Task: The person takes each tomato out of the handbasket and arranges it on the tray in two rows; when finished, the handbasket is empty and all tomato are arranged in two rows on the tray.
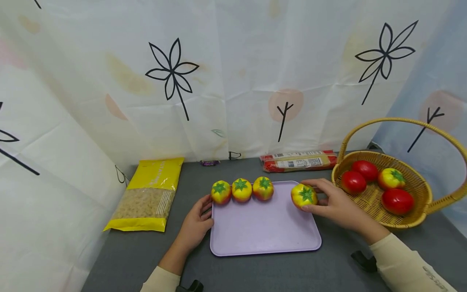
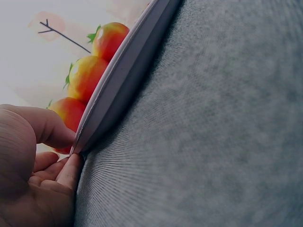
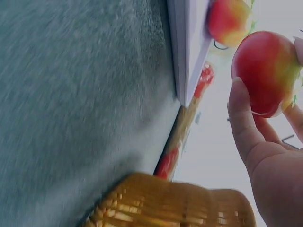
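Observation:
My right hand (image 1: pixel 333 205) grips a red-and-yellow fruit (image 3: pixel 265 71) topped with green star-shaped leaves, thumb and fingers around its sides. In the head view this fruit is held over the right part of a lilac tray (image 1: pixel 266 231). Along the tray's far left edge stand three matching fruits in a row: a left one (image 1: pixel 221 192), a middle one (image 1: pixel 242 190) and a right one (image 1: pixel 263 188). My left hand (image 1: pixel 197 225) pinches the tray's left rim, the thumb above and a fingertip against the underside in the left wrist view.
A wicker basket (image 1: pixel 425 198) with a tall handle stands at the right, holding several red fruits and one yellow-topped fruit (image 1: pixel 391 178). Red-ended noodle packs (image 1: pixel 299 161) lie behind the tray. At the left lies a yellow pasta bag (image 1: pixel 146 194); a small purple wrapper (image 1: pixel 209 163) lies by the curtain.

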`<state>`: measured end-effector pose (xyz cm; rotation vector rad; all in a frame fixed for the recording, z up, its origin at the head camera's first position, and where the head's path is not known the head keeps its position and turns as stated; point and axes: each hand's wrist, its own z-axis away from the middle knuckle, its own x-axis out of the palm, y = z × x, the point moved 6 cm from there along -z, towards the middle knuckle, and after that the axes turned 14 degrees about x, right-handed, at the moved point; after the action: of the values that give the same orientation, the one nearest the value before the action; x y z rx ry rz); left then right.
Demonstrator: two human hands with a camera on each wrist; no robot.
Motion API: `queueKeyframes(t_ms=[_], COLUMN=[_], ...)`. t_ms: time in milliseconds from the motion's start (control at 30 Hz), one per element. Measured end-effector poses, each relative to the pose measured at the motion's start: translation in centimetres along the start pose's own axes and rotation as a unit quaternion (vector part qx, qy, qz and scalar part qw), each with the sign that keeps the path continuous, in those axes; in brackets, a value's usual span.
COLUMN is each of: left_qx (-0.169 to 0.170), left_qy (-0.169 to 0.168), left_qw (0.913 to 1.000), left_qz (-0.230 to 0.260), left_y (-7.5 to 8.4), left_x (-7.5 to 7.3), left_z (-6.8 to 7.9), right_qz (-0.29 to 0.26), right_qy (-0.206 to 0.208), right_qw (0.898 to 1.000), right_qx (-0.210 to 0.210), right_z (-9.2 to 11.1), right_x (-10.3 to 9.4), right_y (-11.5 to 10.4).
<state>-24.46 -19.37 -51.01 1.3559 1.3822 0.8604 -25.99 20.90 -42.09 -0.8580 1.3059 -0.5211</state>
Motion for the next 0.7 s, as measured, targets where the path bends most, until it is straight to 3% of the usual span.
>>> queueKeyframes(t_ms=[367,700], left_qx=[0.001,0.0], left_qy=[0.004,0.002], left_qw=[1.0,1.0], left_qz=[-0.005,0.0], left_y=[0.0,-0.1], left_x=[-0.1,-0.1], left_z=[0.0,0.0], right_qz=[0.029,0.053], right_qy=[0.012,0.008], right_qw=[0.999,0.997], right_qx=[0.045,0.051], right_z=[-2.3,-4.3], right_x=[1.2,1.8], right_y=[-1.0,-2.0])
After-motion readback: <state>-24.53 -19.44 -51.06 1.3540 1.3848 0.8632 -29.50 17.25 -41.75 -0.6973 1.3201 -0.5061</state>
